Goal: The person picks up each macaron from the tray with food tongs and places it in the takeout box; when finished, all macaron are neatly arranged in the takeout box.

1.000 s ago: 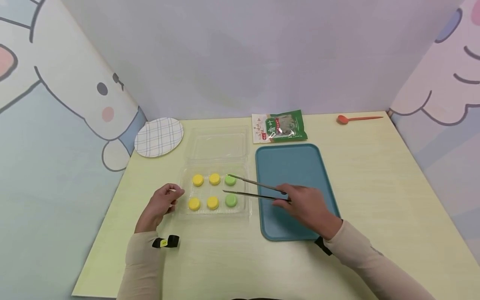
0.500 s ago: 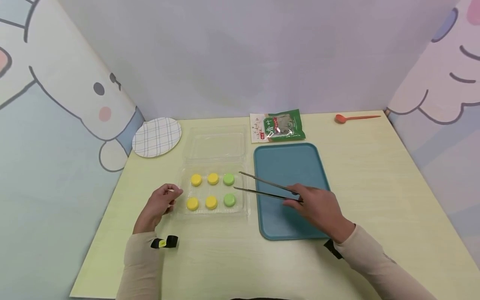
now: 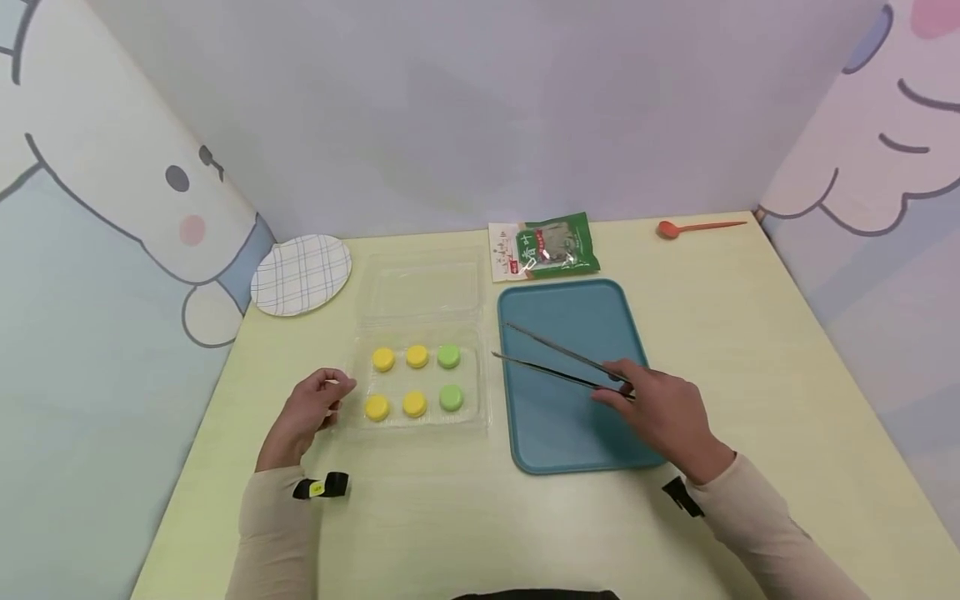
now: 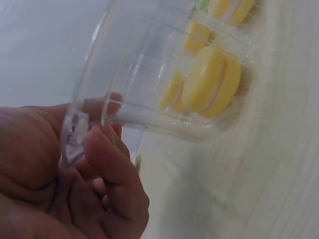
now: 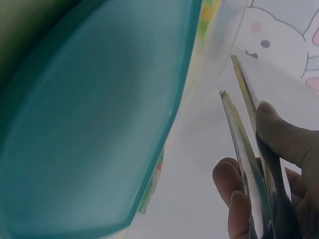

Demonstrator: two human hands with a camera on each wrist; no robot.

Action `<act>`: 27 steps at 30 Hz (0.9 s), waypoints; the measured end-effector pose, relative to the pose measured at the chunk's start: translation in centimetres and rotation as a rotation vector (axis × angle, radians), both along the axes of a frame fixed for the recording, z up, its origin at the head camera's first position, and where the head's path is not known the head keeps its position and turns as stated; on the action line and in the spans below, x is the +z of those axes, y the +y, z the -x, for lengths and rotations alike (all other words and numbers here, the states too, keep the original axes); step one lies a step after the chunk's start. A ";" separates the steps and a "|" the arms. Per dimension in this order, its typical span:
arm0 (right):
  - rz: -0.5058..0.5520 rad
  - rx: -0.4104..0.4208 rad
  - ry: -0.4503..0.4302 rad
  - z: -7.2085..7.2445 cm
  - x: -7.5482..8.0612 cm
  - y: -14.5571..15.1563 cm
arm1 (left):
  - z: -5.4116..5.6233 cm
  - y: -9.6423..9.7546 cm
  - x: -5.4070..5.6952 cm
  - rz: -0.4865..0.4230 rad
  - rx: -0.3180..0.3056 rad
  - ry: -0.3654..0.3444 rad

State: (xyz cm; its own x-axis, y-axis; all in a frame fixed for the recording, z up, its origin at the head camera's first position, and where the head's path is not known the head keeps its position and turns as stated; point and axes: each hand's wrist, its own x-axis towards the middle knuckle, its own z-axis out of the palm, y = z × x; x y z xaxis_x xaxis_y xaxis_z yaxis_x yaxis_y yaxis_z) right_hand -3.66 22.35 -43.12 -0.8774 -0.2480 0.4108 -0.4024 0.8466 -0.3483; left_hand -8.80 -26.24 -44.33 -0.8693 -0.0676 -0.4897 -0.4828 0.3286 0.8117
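My right hand [image 3: 667, 412] grips metal tongs [image 3: 558, 372] over the blue tray [image 3: 555, 433]. The tips of the tongs stand apart with nothing between them. At the left, my left hand [image 3: 303, 417] pinches the side rim of a clear plastic box [image 4: 75, 134] between thumb and fingers. The box lies with its lid [image 3: 422, 289] folded back. Inside, yellow macarons [image 3: 377, 407] fill the left and middle columns, and green macarons [image 3: 452, 397] form the right column. In the left wrist view a yellow macaron [image 4: 212, 82] shows a pale filling.
A checked round plate [image 3: 302, 275] lies at the back left of the table. Behind the tray is a green and white packet [image 3: 543, 247] of dried leaves. An orange spoon [image 3: 667, 229] lies at the back right, near the wall.
My right hand has drawn the tongs rightward, from over the green macarons to over the tray. The left hand stays at the box's side. The head view has shifted slightly.
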 end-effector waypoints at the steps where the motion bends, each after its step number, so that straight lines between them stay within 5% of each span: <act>1: -0.003 -0.014 -0.008 0.0 -0.1 0.2 | 0.0 0.0 0.0 -0.002 -0.001 0.001; 27: 0.115 -0.216 -0.379 -0.4 0.9 4.3 | 0.2 -0.2 -0.3 0.007 -0.005 -0.004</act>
